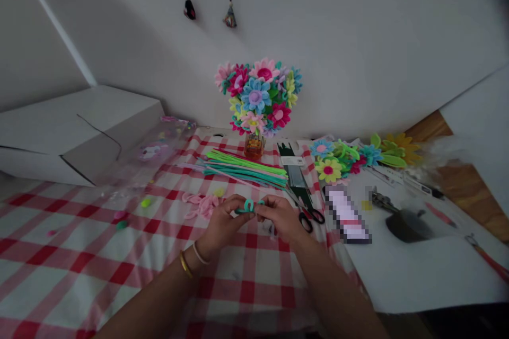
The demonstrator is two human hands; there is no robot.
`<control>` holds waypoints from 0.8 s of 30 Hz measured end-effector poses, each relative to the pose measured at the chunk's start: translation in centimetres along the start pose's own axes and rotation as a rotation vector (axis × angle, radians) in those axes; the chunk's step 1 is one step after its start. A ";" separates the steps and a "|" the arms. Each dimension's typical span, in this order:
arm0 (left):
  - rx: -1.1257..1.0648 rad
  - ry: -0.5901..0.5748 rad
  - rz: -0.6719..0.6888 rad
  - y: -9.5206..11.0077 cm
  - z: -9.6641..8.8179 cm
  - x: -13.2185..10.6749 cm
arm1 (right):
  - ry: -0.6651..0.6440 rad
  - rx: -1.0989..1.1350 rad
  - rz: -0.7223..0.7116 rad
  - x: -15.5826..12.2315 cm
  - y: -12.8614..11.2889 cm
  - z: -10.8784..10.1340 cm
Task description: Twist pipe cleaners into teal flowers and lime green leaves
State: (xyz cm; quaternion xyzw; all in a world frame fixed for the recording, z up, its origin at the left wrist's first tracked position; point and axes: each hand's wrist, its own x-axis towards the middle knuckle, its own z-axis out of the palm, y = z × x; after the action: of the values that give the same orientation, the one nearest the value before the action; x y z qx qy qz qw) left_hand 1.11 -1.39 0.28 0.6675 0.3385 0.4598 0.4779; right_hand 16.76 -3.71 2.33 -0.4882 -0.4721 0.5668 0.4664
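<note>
Pinches seemingly part-shaped, looped teal fuzzy pipe cleaner (248,204), frame centre, between narrowed fingertips of left hand (225,221) and right hand (281,215) | Already shaped: pink fuzzy loops (201,205), left of centre | Yet unbent: lime-green and teal fuzzy stems (246,168), above centre

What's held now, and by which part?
Teal fuzzy stem, pinched: left hand at its looped part, right hand just beside the loop. Exact contact points are hidden.

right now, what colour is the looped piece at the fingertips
Teal; the looped piece shows best in the head view.
</note>
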 end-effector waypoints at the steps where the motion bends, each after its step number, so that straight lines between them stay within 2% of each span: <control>1: -0.020 0.006 -0.023 0.0 0.0 0.0 | -0.010 0.001 -0.012 0.0 -0.1 0.0; 5: -0.046 -0.020 -0.058 0.1 0.2 -0.1 | 0.018 -0.089 -0.045 -0.1 -0.3 -0.1; 9: 0.046 0.008 0.025 0.3 0.4 -0.3 | 0.139 -0.262 -0.068 -0.1 0.1 0.2; 11: 0.096 0.020 0.056 0.4 0.4 -0.3 | 0.158 -0.285 -0.105 -0.1 0.3 0.3; 14: 0.097 0.004 0.025 0.2 0.2 -0.3 | 0.098 -0.281 -0.151 0.0 0.5 0.2; 20: -0.051 -0.143 -0.124 0.0 0.0 -0.1 | -0.008 -0.359 -0.076 0.1 0.8 -0.4; 24: -0.146 -0.108 -0.211 0.2 0.1 0.0 | -0.016 -0.375 -0.067 0.1 0.9 -0.3</control>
State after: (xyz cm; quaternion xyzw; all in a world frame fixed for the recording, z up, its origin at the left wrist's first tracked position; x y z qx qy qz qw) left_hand 1.21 -1.49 0.40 0.6156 0.3459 0.3938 0.5885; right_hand 16.98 -3.73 1.36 -0.5458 -0.5893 0.4570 0.3822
